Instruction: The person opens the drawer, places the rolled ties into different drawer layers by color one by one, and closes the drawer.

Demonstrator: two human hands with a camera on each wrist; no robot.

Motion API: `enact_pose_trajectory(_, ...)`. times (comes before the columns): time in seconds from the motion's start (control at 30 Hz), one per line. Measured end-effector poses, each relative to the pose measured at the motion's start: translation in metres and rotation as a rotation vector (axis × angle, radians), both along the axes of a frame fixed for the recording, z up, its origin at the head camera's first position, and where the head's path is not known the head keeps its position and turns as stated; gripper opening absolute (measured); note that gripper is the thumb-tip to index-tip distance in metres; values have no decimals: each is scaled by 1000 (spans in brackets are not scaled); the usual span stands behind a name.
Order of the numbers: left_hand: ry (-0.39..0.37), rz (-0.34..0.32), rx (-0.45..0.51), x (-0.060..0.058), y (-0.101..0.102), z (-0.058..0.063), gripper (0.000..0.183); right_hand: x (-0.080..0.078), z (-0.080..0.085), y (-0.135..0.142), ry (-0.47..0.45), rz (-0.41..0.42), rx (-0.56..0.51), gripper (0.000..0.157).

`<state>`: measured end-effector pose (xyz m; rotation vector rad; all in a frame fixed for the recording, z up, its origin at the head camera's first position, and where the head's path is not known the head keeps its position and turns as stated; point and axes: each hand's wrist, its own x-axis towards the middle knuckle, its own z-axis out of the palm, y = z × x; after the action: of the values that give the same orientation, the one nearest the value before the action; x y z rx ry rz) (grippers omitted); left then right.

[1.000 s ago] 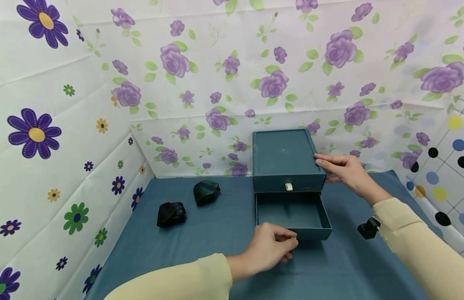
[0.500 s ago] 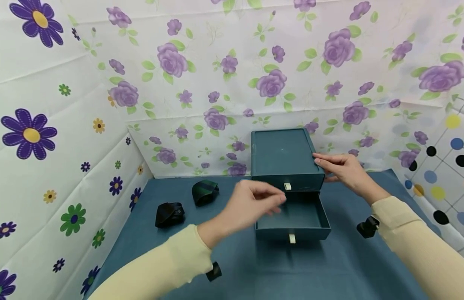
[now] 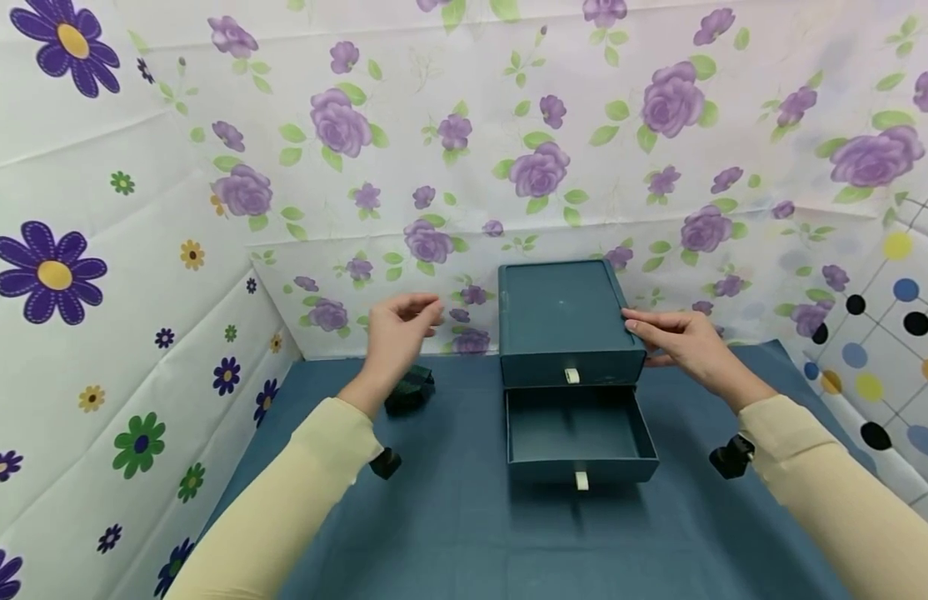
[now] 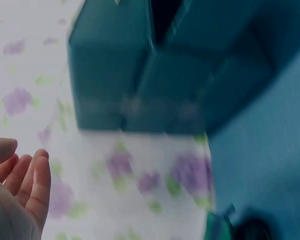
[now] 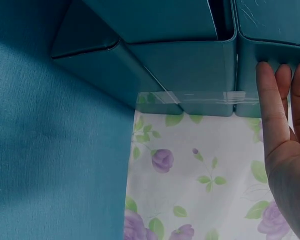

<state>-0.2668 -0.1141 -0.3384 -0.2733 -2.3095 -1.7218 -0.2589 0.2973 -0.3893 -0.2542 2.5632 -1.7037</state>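
Observation:
A dark teal drawer unit [image 3: 565,304] stands at the back of the table, its upper drawer closed. Below that, a drawer [image 3: 581,471] with a pale pull tab is pulled out, nothing seen inside. My right hand [image 3: 685,346] rests on the unit's right side; in the right wrist view its straight fingertips [image 5: 284,75] touch the wall. My left hand [image 3: 400,342] is raised, loosely bent and holding nothing, left of the unit. Just beneath it lies a dark green rolled cloth, apparently a necktie [image 3: 410,392], partly covered by the hand; it edges into the left wrist view.
A blue cloth covers the table [image 3: 464,517]. Floral sheeting [image 3: 426,150] stands close behind the unit, with patterned sheets at both sides. A small black wrist camera [image 3: 385,462] hangs under the left cuff, another under the right one.
My left hand has let go of the lower drawer's tab and moved left and up, above the green roll. Its forearm now hides the black roll. The right hand stays on the unit.

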Motion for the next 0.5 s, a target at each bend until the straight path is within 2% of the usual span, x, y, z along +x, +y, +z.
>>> enact_pose_trajectory(0.1,6,123,-98,-21,-23,-21,23,0,-1,0,0,-3,-2,47)
enact_pose_trajectory(0.23,-31,231,-246,-36,-51,-47,28,0,-2,1,-4,-3,-5,47)
enact_pose_trajectory(0.4,-180,272,-368,-44,-80,-77,42,0,-2,1,-9,1,-9,47)
enact_pose_trajectory(0.5,-239,265,-448,-47,-93,-91,46,0,-2,1,-6,0,-6,47)
